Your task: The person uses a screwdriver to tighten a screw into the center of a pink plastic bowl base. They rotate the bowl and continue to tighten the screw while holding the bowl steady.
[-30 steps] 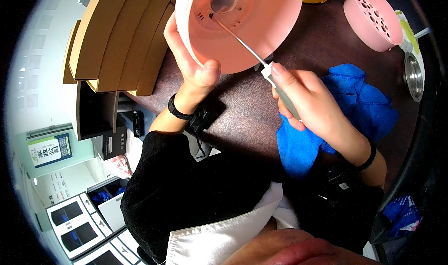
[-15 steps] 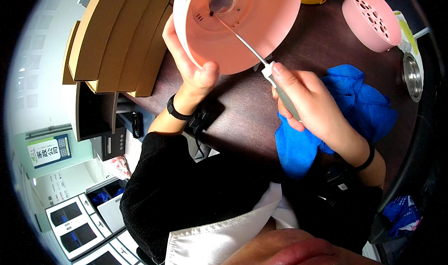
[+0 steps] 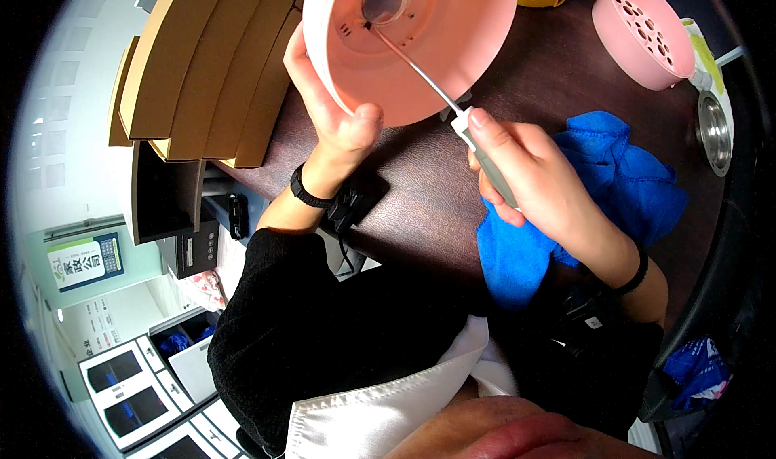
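Pink bowl-shaped part (image 3: 453, 54) and screwdriver (image 3: 461, 122), one in each hand.
Left hand (image 3: 335, 123): upright, thumb by the rim, fingers outside; holds the part tilted over the brown table (image 3: 420, 192). Right hand (image 3: 537, 172): wraps the grey handle (image 3: 493, 166), thumb along it, screwdriver tip inside the part.

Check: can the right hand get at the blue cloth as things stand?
Likely yes: the blue cloth lies beside and partly below the right hand, nothing visible between them. But its grip holds the screwdriver, so it may need freeing first.
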`<state>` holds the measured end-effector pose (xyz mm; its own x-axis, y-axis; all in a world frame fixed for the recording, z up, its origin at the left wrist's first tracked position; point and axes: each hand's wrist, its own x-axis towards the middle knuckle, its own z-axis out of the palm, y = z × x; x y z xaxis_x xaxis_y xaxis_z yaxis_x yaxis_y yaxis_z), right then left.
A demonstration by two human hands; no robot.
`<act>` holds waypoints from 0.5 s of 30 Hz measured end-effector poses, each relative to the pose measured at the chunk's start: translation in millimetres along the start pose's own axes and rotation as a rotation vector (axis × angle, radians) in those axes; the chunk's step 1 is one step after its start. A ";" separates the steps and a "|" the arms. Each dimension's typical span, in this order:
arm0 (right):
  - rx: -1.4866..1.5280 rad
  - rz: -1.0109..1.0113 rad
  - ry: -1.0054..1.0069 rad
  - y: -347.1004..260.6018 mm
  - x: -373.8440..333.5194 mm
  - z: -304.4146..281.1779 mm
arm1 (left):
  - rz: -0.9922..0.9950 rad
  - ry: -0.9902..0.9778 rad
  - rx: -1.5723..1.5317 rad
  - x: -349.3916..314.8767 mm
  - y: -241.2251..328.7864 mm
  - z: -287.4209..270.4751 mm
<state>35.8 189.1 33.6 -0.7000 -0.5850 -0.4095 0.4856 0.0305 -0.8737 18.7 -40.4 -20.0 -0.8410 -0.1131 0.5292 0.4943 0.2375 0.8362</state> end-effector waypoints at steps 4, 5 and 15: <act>0.012 0.036 -0.021 2.1 1.2 2.9 | 0.149 0.002 0.005 9.6 13.7 16.2; 0.000 0.040 -0.036 2.5 1.1 2.8 | 0.167 -0.005 0.028 9.7 13.8 15.3; -0.500 -0.284 0.168 4.6 13.0 -13.1 | 0.198 -0.017 0.111 10.1 13.0 12.6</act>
<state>22.0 192.3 20.8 -0.8596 -0.4908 -0.1423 -0.0091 0.2930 -0.9561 13.8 -26.3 -5.6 -0.7344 -0.0375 0.6777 0.6232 0.3582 0.6952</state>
